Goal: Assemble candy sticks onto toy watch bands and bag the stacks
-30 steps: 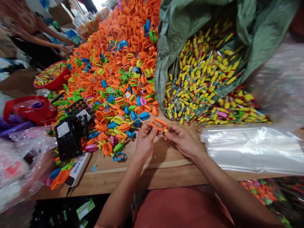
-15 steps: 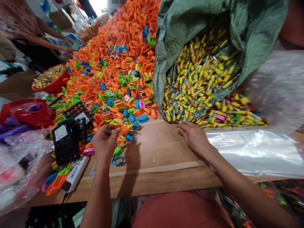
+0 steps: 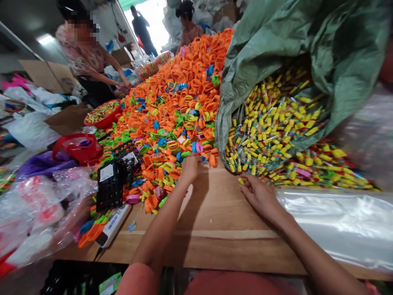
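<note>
My left hand (image 3: 189, 169) reaches into the front edge of a big heap of looped plastic toys (image 3: 172, 119) that look like toy watches, mostly orange. Its fingers are turned away from me, so their grip is hidden. Lower on the right, my right hand (image 3: 262, 198) is closed, with a small yellow-ended tube (image 3: 241, 180) pinched at the fingertips. Just beyond it lie many similar clear tubes with yellow ends (image 3: 267, 123), spilling from the mouth of a green woven sack (image 3: 245, 49).
Clear plastic sheets or bags (image 3: 337, 217) lie to the right on the wooden table (image 3: 221, 221). Left are black plastic trays (image 3: 106, 192), a white power strip (image 3: 115, 225) and a red basket (image 3: 78, 149). A red basin (image 3: 104, 114) and a person (image 3: 89, 61) stand farther back.
The view has tilted up, showing more of the room and people. My left hand has moved right and forward along the toy heap. A yellow-ended tube now shows at my right fingertips.
</note>
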`<state>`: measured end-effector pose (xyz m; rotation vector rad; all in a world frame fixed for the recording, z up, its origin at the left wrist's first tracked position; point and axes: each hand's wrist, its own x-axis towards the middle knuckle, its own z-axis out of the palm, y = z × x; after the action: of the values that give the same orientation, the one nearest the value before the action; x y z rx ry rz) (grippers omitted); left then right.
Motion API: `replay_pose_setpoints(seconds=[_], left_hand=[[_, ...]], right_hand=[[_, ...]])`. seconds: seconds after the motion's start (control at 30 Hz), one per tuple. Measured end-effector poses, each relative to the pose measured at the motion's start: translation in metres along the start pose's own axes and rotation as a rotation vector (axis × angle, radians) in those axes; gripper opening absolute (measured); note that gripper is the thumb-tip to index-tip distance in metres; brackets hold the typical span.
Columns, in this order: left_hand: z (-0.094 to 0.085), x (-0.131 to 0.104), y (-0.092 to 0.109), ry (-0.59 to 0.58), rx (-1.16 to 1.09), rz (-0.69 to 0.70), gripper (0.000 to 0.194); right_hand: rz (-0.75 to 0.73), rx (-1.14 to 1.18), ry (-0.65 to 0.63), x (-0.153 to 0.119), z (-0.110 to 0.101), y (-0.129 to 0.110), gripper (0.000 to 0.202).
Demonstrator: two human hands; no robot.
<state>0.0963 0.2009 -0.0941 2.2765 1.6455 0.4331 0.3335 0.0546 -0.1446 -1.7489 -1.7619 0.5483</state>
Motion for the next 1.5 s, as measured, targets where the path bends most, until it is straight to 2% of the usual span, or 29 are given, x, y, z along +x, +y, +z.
replay_pose_setpoints(seconds=[0.1,0.2,0.37,0.7,1.0,1.17,1.4,1.5], left_hand=[[0.005,-0.019,0.014,-0.021,-0.1,0.066,0.009],[0.011,-0.043,0.032,-0.035,-0.223,0.137,0.013],[0.018,-0.073,0.044,0.097,-0.463,0.294,0.02],[0.015,-0.085,0.047,0.276,-0.328,0.463,0.021],[0.007,-0.089,0.042,0.246,-0.261,0.526,0.024],[0.005,-0.089,0.039,0.186,-0.228,0.609,0.027],[0.004,-0.095,0.037,0.142,-0.213,0.58,0.028],[0.004,-0.097,0.037,0.125,-0.19,0.614,0.03]], right_hand=[[-0.075,0.235,0.017,0.002,0.003,-0.013,0.031],[-0.047,0.461,-0.053,0.006,0.009,-0.029,0.033],[0.06,0.715,-0.092,0.008,0.01,-0.042,0.041],[0.162,1.104,-0.153,0.004,0.003,-0.046,0.047],[0.195,1.19,-0.285,0.002,0.004,-0.045,0.049],[0.162,1.094,-0.287,-0.002,0.007,-0.04,0.045],[0.21,1.115,-0.318,-0.005,0.009,-0.038,0.051],[0.236,1.114,-0.333,-0.006,0.01,-0.036,0.052]])
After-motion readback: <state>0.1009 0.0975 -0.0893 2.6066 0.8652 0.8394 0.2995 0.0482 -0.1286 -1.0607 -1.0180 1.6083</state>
